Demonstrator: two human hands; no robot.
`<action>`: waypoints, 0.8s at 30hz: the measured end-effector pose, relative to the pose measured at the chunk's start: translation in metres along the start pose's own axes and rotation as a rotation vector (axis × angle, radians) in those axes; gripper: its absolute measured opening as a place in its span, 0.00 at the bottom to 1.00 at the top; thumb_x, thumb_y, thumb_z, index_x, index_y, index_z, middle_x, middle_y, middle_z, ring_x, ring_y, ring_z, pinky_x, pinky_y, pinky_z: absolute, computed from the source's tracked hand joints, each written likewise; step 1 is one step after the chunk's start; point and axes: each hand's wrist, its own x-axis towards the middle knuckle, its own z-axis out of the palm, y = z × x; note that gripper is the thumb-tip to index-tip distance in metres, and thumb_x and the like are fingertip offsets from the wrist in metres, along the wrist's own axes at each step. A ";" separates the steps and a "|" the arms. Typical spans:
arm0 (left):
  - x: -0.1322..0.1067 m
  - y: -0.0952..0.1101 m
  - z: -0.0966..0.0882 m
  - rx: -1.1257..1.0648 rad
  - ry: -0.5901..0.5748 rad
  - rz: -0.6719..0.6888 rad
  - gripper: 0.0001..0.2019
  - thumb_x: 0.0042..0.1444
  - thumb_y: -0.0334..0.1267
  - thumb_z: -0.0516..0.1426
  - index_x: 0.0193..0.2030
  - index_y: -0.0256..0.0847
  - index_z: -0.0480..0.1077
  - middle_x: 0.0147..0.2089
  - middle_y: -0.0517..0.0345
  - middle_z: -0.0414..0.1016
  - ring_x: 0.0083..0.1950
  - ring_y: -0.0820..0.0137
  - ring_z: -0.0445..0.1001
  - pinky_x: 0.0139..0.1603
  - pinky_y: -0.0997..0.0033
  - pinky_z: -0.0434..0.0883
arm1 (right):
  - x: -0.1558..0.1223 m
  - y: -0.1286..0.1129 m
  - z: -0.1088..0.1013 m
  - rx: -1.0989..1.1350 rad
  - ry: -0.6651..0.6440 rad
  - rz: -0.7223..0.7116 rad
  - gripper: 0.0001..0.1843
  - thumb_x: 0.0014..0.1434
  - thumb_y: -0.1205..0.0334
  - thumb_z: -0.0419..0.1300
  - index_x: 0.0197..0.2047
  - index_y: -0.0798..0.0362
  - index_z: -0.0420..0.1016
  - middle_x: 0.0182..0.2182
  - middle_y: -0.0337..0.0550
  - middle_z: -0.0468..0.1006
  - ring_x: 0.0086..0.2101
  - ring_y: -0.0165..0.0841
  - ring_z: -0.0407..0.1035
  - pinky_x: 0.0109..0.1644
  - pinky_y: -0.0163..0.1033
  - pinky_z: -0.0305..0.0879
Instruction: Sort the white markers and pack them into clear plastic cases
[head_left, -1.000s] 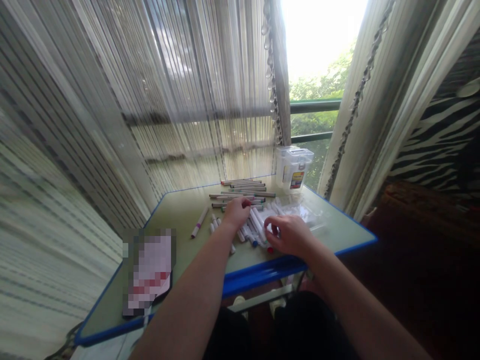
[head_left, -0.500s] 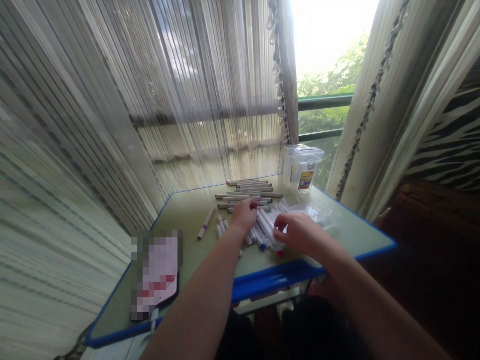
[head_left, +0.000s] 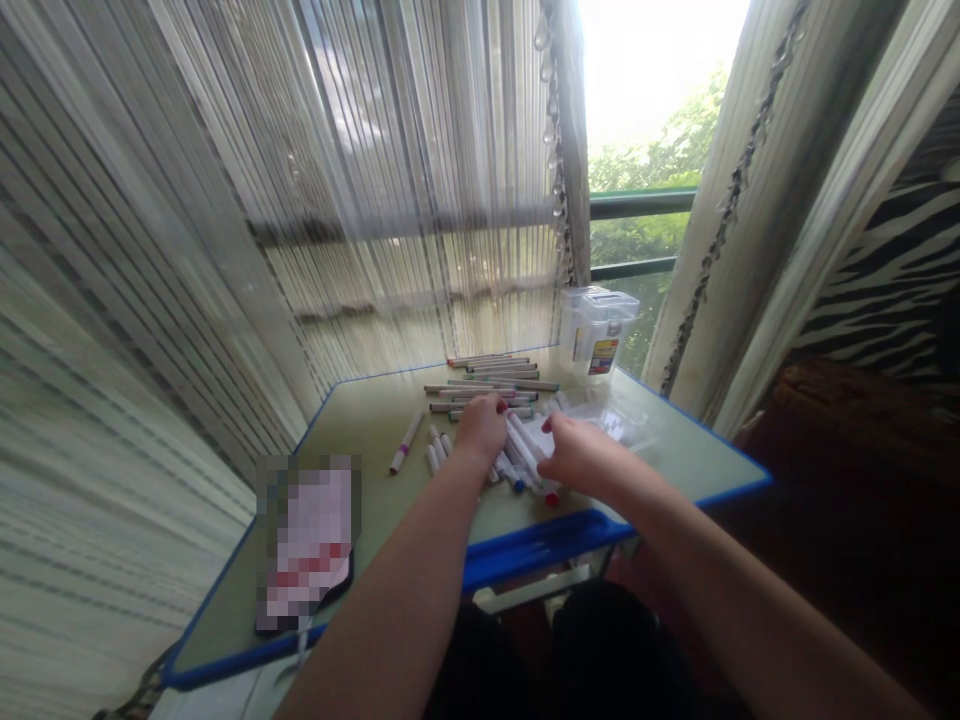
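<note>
My left hand (head_left: pixel 482 428) is over the middle of a pile of white markers. Its fingers are bent together, and the fingertips meet the upper end of a white marker (head_left: pixel 525 445); whatever they grip is hidden. To the right is my right hand (head_left: pixel 581 452), thumb and forefinger apart with a gap between them, close to the same markers. A blue-ended marker (head_left: pixel 516 482) and a red-ended one (head_left: pixel 552 498) point toward me. Behind the hands, several markers (head_left: pixel 499 383) lie roughly crosswise. A single marker with a purple band (head_left: pixel 406 445) rests apart on the left.
A clear plastic box (head_left: pixel 598 335) with a label stands at the table's back right corner. Flat clear plastic (head_left: pixel 619 420) lies beyond my right hand. A phone-like object (head_left: pixel 311 545), blurred out, is at the left of the blue-edged table (head_left: pixel 697 450). Curtains hang behind.
My right hand has shifted slightly up and left, its thumb and forefinger now wider apart. My left hand stays at the markers. The whole view has moved a little.
</note>
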 end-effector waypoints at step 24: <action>0.000 0.001 -0.001 -0.029 -0.027 0.021 0.16 0.53 0.27 0.52 0.45 0.38 0.77 0.46 0.49 0.79 0.50 0.64 0.75 0.52 0.70 0.68 | 0.002 0.011 0.010 0.120 0.124 -0.036 0.14 0.49 0.62 0.58 0.38 0.54 0.80 0.33 0.46 0.82 0.36 0.38 0.74 0.38 0.35 0.64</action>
